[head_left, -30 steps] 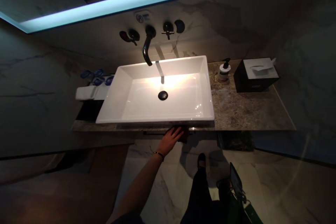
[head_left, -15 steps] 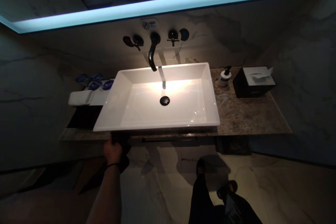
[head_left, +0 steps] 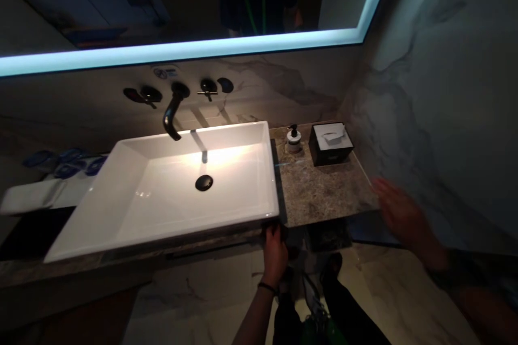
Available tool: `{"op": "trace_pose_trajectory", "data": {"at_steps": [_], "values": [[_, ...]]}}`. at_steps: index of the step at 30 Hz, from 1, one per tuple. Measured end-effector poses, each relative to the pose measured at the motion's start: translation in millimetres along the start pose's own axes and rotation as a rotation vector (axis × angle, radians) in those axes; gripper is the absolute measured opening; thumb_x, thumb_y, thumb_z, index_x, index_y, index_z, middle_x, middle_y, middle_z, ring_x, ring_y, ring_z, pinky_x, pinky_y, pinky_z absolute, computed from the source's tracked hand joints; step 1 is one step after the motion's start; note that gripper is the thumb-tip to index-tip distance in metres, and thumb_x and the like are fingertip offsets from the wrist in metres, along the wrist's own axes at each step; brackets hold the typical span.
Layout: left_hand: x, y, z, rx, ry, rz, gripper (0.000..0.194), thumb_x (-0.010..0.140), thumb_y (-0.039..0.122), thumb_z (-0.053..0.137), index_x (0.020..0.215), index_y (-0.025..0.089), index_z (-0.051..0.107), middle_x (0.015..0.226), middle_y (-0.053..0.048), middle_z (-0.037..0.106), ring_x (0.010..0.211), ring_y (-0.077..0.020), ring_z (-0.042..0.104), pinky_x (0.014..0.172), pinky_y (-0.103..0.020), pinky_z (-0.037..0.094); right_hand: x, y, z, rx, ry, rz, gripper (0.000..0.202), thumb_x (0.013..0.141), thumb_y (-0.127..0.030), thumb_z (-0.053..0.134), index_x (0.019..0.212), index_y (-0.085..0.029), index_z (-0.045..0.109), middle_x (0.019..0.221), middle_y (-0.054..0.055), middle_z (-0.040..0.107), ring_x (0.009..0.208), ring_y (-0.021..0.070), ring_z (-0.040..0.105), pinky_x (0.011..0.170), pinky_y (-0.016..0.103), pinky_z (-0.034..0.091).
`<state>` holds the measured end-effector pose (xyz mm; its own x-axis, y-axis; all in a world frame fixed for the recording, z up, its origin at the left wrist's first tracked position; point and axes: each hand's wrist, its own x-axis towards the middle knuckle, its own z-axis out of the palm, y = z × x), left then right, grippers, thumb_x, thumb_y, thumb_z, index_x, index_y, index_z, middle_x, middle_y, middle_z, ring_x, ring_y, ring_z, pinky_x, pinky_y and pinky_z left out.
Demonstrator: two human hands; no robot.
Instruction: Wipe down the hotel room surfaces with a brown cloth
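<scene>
My left hand (head_left: 275, 254), with a dark band at the wrist, is at the front right corner of the white basin (head_left: 170, 205). Its fingers are closed on something dark and too dim to identify, just under the rim. On the right, my right hand (head_left: 399, 213) is raised near the counter's right end, blurred, with its fingers stretched out and nothing visible in them. A white pump bottle (head_left: 293, 143) and a black tissue box (head_left: 331, 145) stand on the stone counter (head_left: 319, 188) beyond both hands.
A black spout (head_left: 173, 113) projects from the wall above the basin, between two cross handles. At the left are a folded white towel (head_left: 30, 197) and several blue-tinted glasses (head_left: 68, 168). A lit mirror spans the top, and a marble wall (head_left: 445, 118) borders the counter's right side.
The view has turned right. My left hand has moved from the basin's front left part to its front right corner. My right hand has come into view at the right.
</scene>
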<state>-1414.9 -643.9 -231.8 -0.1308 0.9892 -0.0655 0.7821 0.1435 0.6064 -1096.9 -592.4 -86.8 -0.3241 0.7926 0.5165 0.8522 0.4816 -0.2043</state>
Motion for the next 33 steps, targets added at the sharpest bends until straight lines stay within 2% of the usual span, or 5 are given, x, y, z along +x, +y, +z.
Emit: {"op": "trace_pose_trajectory", "data": {"at_steps": [9,17,21,27,33], "values": [[77.9,136.6,-19.6,-0.069,0.177,0.222,0.045,0.075,0.006,0.046,0.117,0.017,0.060,0.126,-0.009,0.057,0.116,-0.0226,0.055,0.105,-0.039,0.044,15.8,58.3,5.4,0.068,-0.051,-0.017,0.036,0.095,-0.011,0.037,0.128,-0.007,0.052,0.139,0.015,0.045,0.135,0.0251,0.032,0.108,0.045,0.039],[138.5,155.6,-19.2,0.330,0.060,0.191,0.039,0.083,0.023,0.060,0.120,0.015,0.056,0.134,-0.018,0.049,0.104,-0.0294,0.059,0.087,-0.045,0.051,17.1,80.1,50.2,0.308,0.048,0.149,0.028,0.097,-0.018,0.041,0.121,-0.013,0.054,0.120,0.011,0.059,0.115,0.0229,0.050,0.098,0.043,0.045],[193.2,187.4,-23.7,0.209,0.157,0.388,0.023,0.086,0.024,0.056,0.107,0.016,0.059,0.110,-0.011,0.061,0.102,-0.0247,0.056,0.090,-0.039,0.049,48.6,93.4,68.7,0.311,0.119,0.278,0.024,0.096,-0.023,0.045,0.113,-0.016,0.060,0.104,0.008,0.064,0.100,0.0227,0.056,0.089,0.041,0.047],[258.1,248.3,-6.0,0.171,0.064,0.732,0.055,0.075,0.026,0.070,0.125,0.015,0.050,0.129,-0.015,0.049,0.120,-0.0303,0.042,0.102,-0.048,0.039,108.8,115.7,97.9,0.255,0.124,0.383,0.025,0.095,-0.026,0.045,0.104,-0.015,0.065,0.096,0.008,0.063,0.093,0.0230,0.056,0.082,0.038,0.047],[303.3,244.4,-1.0,-0.064,-0.069,0.691,0.008,0.083,0.019,0.060,0.084,0.018,0.068,0.106,-0.008,0.062,0.108,-0.0232,0.050,0.095,-0.040,0.043,139.7,121.3,134.0,0.188,0.101,0.446,0.024,0.092,-0.026,0.049,0.105,-0.015,0.067,0.094,0.009,0.060,0.093,0.0243,0.053,0.084,0.038,0.045]]}}
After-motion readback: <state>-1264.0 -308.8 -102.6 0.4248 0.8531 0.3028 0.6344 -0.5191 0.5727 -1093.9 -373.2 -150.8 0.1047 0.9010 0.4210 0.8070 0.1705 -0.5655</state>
